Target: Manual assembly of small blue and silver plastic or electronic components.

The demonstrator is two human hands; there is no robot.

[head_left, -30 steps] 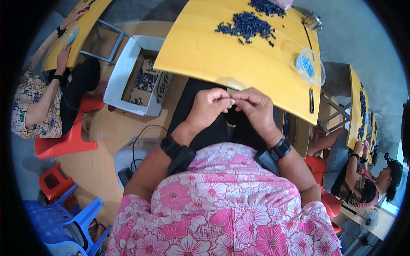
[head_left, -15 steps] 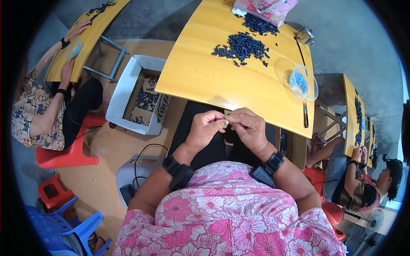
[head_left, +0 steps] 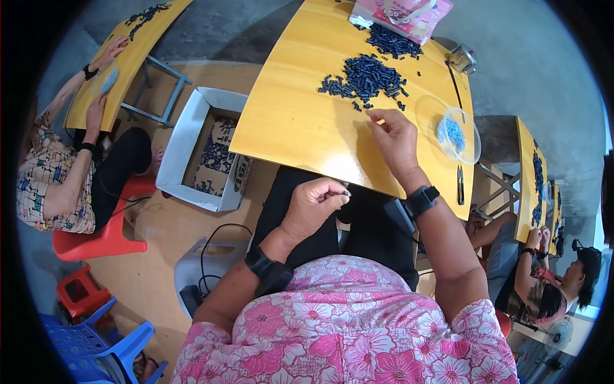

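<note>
My left hand (head_left: 313, 208) is over my lap, in front of the table's near edge, with thumb and fingertips closed on a small dark piece (head_left: 346, 193). Above the yellow table (head_left: 281, 121), my right hand (head_left: 396, 141) is reaching forward, its fingers curled and drawn together. Whether anything sits between those fingertips I cannot make out. Just beyond them lies a loose pile of small dark cylindrical pieces (head_left: 371, 77). A second heap of dark pieces (head_left: 391, 41) lies farther back, in front of a pink bag (head_left: 403, 16).
On the table's right side are a clear bowl of light-blue bits (head_left: 453, 134), dark tweezers (head_left: 460, 185), a thin dark rod (head_left: 455, 86) and a metal cup (head_left: 464, 59). A white box (head_left: 173, 163) holding dark pieces stands on the floor at left. People work at tables on both sides.
My hands have come apart. The right hand has moved forward and right over the table toward the pile; the left stays over my lap, a small dark piece now showing at its fingertips.
</note>
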